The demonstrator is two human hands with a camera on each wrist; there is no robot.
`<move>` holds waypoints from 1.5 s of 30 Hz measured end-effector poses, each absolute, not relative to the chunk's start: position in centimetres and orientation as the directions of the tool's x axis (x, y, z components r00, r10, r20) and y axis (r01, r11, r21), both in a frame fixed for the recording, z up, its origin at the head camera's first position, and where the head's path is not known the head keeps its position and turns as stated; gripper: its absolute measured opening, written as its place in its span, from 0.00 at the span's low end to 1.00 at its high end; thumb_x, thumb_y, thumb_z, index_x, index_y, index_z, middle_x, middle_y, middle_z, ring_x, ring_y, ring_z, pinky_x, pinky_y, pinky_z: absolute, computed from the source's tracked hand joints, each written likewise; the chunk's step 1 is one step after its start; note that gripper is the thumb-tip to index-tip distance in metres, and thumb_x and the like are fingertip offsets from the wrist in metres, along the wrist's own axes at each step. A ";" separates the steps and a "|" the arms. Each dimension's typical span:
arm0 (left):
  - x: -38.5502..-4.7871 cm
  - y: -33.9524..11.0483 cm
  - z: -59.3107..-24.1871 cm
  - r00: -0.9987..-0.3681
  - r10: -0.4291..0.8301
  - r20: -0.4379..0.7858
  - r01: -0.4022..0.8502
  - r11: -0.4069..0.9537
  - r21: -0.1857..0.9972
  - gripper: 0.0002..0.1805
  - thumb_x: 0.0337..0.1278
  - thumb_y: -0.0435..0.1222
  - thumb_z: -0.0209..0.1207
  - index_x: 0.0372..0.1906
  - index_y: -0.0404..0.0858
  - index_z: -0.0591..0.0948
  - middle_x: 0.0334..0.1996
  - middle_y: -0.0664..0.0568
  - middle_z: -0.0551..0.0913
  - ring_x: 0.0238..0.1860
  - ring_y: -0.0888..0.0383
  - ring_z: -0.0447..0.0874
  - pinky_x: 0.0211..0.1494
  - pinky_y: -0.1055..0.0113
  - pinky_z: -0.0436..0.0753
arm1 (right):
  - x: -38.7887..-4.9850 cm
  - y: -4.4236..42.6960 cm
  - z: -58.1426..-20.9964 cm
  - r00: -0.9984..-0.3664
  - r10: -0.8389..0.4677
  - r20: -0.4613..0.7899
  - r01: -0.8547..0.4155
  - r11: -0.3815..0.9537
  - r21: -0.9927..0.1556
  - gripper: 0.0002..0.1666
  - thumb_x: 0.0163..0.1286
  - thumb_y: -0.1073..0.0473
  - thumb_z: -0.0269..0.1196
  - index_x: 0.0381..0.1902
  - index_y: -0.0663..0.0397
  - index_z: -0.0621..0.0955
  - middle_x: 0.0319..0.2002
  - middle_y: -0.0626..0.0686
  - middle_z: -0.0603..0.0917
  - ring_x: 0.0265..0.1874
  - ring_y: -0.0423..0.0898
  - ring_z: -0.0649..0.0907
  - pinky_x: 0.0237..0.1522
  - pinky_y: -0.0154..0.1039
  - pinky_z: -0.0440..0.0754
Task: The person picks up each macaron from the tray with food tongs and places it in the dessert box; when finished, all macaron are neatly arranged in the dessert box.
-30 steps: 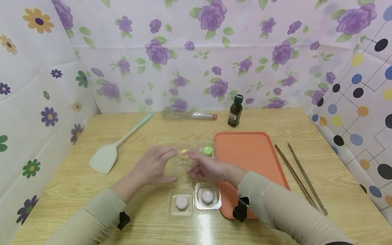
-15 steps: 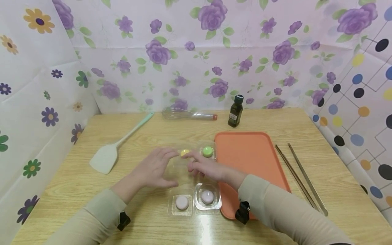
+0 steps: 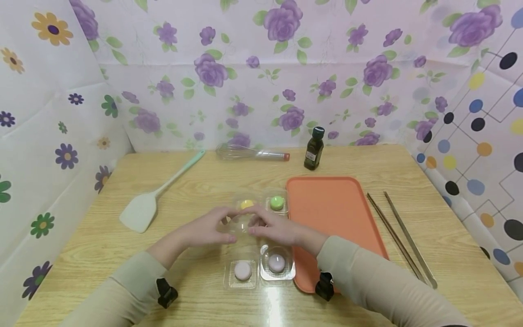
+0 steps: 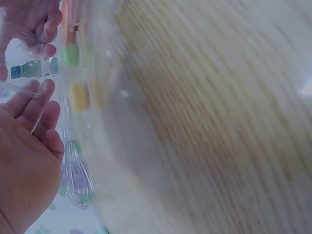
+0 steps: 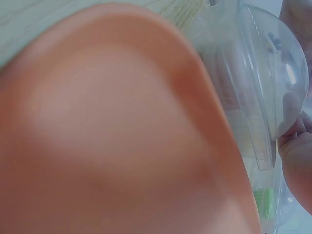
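Observation:
A clear plastic dome lid [image 3: 242,225] is between my two hands, its curved edge faint in the head view. My left hand [image 3: 208,227] curves around its left side, fingertips at the thin edge. On the other side my right hand [image 3: 274,225] holds the lid; the right wrist view shows fingers at the dome's rim. A yellow macaron [image 3: 247,204] in a clear box lies just behind, partly covered by the fingers. Beside it a green macaron [image 3: 277,203] sits in another clear box. Two pale lilac macarons [image 3: 243,270] stand in separate clear boxes in front of the hands.
An orange tray [image 3: 327,200] lies under my right forearm. Farther right are metal tongs or sticks [image 3: 402,236]. At the back stand a dark bottle [image 3: 313,150] and a lying whisk [image 3: 253,153]. A pale green spatula [image 3: 140,211] rests on the left.
Both hands have drawn closer together around the clear lid. The left fingers have lowered and bent more, and the right hand has turned slightly. The boxes and other items stay where they were.

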State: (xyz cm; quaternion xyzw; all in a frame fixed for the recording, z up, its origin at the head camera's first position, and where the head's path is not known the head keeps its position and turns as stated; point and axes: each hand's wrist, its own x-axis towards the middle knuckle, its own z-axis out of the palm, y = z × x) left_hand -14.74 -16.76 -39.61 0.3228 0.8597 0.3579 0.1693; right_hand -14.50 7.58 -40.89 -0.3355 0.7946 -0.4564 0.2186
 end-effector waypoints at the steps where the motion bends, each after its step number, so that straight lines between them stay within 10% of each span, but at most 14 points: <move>1: -14.7 -16.7 -39.6 -0.731 0.680 -0.055 0.436 0.527 0.729 0.35 0.51 0.43 0.64 0.64 0.35 0.67 0.57 0.44 0.71 0.53 0.48 0.68 0.54 0.45 0.70 | -14.5 7.6 -40.9 -0.679 -0.733 -0.041 -0.334 0.358 -0.872 0.29 0.70 0.46 0.52 0.67 0.33 0.61 0.53 0.52 0.74 0.50 0.44 0.75 0.49 0.42 0.74; 14: -14.5 -16.9 -39.2 -0.723 0.679 -0.130 0.433 0.591 0.680 0.41 0.39 0.49 0.69 0.63 0.41 0.69 0.55 0.53 0.69 0.54 0.52 0.67 0.55 0.51 0.70 | -14.2 7.9 -40.7 -0.619 -0.785 0.016 -0.482 0.364 -0.797 0.41 0.59 0.44 0.65 0.68 0.31 0.62 0.62 0.38 0.67 0.52 0.42 0.73 0.47 0.39 0.75; 22: -13.7 -16.6 -39.5 -0.737 0.669 -0.098 0.488 0.627 0.607 0.46 0.29 0.50 0.73 0.62 0.44 0.69 0.55 0.55 0.66 0.57 0.56 0.62 0.59 0.51 0.67 | -13.8 7.7 -40.9 -0.690 -0.723 -0.044 -0.501 0.520 -0.692 0.50 0.48 0.36 0.70 0.66 0.43 0.64 0.59 0.46 0.72 0.52 0.46 0.74 0.51 0.40 0.73; 45: -11.6 -16.6 -40.2 -0.689 0.720 -0.082 0.620 0.645 0.447 0.49 0.23 0.58 0.72 0.58 0.41 0.70 0.49 0.57 0.70 0.51 0.57 0.66 0.56 0.56 0.69 | -11.8 6.9 -40.9 -0.648 -0.761 -0.046 -0.689 0.610 -0.391 0.51 0.42 0.24 0.64 0.60 0.45 0.70 0.57 0.43 0.74 0.54 0.42 0.65 0.57 0.46 0.60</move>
